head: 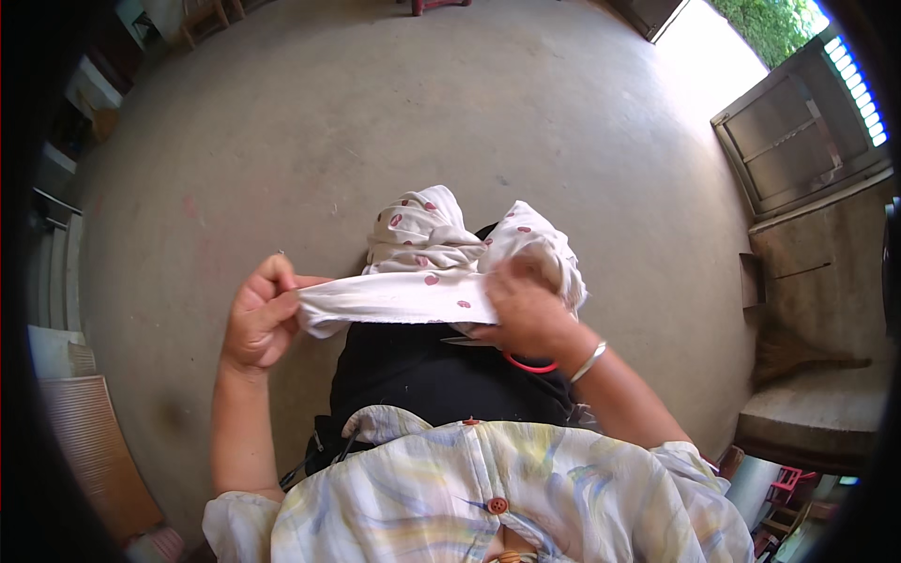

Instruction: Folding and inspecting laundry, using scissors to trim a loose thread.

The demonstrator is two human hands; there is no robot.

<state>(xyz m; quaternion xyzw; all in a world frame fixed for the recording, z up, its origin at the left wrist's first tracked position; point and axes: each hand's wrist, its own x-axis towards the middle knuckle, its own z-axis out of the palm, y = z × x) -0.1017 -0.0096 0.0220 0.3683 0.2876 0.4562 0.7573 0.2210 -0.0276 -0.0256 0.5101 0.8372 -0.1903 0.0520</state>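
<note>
White cotton-like cloth with dark red printed spots [422,246] lies bunched over my knees. One edge of it is stretched flat across my lap. My left hand [264,313] pinches the left end of that edge between thumb and fingers. My right hand [528,306], blurred, is on the cloth at the right end of the stretched edge; whether its fingers grip the cloth is not clear. Scissors with a red handle [531,367] lie on my black-clad lap, partly under my right hand, with a blade showing to the left.
Bare concrete floor [450,127] spreads out in front of me. A wooden chair [208,21] stands at the far left, and red furniture legs [431,5] show at the top. An open door [802,134] and a broom [795,355] are at the right. A ribbed board [102,450] leans at the lower left.
</note>
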